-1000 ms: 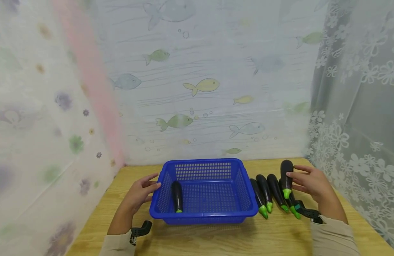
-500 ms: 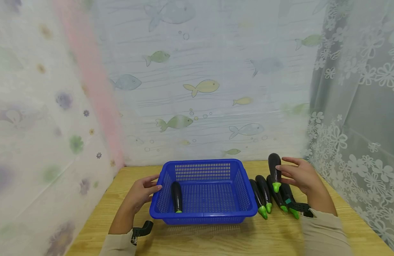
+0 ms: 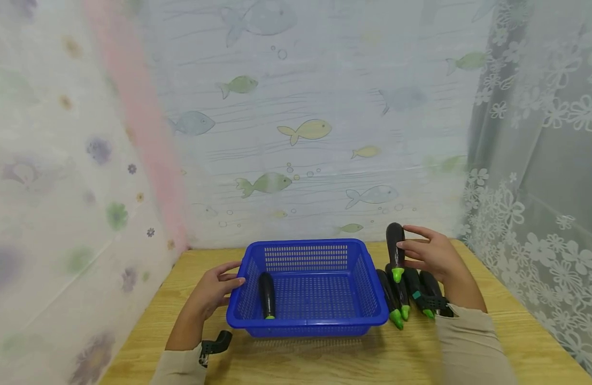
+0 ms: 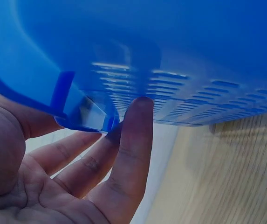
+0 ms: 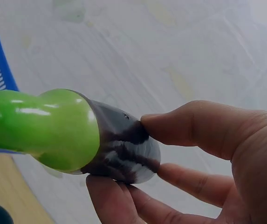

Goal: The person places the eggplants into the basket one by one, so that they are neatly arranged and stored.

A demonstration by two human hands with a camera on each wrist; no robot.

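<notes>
Beige sleeves (image 3: 474,342), black wrist mounts (image 3: 217,343), small teal patch (image 3: 417,294)

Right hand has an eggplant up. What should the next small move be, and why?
I'd probably shift the right hand left until the held eggplant is over the blue basket. It is pinched and raised but sits right of the basket, one eggplant already lies inside with room beside it, and the left hand holds the basket.

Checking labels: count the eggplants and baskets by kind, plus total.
Eggplants: 6 (1 in the right hand, 1 in the basket, 4 on the table)
Baskets: 1
Total: 7
</notes>
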